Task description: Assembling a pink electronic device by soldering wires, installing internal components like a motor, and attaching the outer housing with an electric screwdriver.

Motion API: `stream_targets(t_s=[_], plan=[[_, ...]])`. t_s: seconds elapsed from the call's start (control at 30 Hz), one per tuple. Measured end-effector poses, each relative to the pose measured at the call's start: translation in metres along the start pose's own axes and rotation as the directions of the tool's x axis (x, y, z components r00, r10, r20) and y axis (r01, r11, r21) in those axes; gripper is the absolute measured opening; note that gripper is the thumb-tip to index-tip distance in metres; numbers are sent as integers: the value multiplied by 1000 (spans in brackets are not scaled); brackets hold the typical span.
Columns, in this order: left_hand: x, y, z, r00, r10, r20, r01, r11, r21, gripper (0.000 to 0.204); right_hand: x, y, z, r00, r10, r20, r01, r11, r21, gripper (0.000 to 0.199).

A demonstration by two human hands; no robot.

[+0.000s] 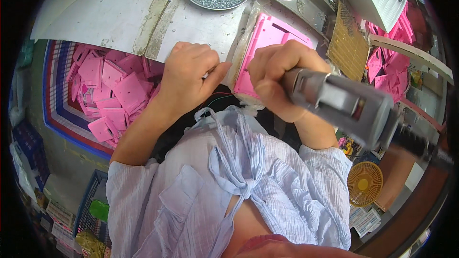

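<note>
Centre: your left hand (193,69) curls round a bit (205,74), kind unclear | right of centre: your right hand (287,79) grips driver (342,102) | probably best held square to panel (263,37)

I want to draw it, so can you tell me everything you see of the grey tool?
The tool is long, grey and hard-looking, perhaps plastic or metal. A pale, shiny patch shows on its side, and a black part trails from its wider end. It slants toward the picture's lower right, its narrower end in the right hand. Blur hides finer details, and its tip isn't visible.
</note>
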State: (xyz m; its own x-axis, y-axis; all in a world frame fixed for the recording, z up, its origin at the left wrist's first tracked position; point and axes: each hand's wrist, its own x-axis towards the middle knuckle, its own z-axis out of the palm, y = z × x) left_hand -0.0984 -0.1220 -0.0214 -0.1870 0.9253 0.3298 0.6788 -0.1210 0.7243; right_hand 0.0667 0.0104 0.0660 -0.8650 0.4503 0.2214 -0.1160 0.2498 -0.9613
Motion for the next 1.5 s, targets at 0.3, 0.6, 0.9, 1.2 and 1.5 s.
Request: stream_targets(t_s=[0.3, 0.6, 0.9, 1.2, 1.5], plan=[[-4, 11, 22, 987, 131, -94, -134, 991, -21, 16, -2, -7, -7, 995, -85, -44, 93, 969, 230, 26], [0, 23, 23, 984, 158, -79, -163, 985, -63, 16, -10, -17, -8, 991, -130, -45, 136, 883, 450, 31], [-6, 23, 26, 977, 208, -55, -207, 978, 7, 20, -22, -17, -7, 992, -121, -44, 127, 880, 458, 27], [4, 17, 10, 917, 243, 317, -244, 969, -37, 61, -36, 7, 25, 978, -188, -89, 199, 971, 134, 24], [19, 27, 13, 916, 221, 336, -272, 955, 114, 46, -48, -3, -22, 977, -177, -118, 201, 949, 244, 25]])
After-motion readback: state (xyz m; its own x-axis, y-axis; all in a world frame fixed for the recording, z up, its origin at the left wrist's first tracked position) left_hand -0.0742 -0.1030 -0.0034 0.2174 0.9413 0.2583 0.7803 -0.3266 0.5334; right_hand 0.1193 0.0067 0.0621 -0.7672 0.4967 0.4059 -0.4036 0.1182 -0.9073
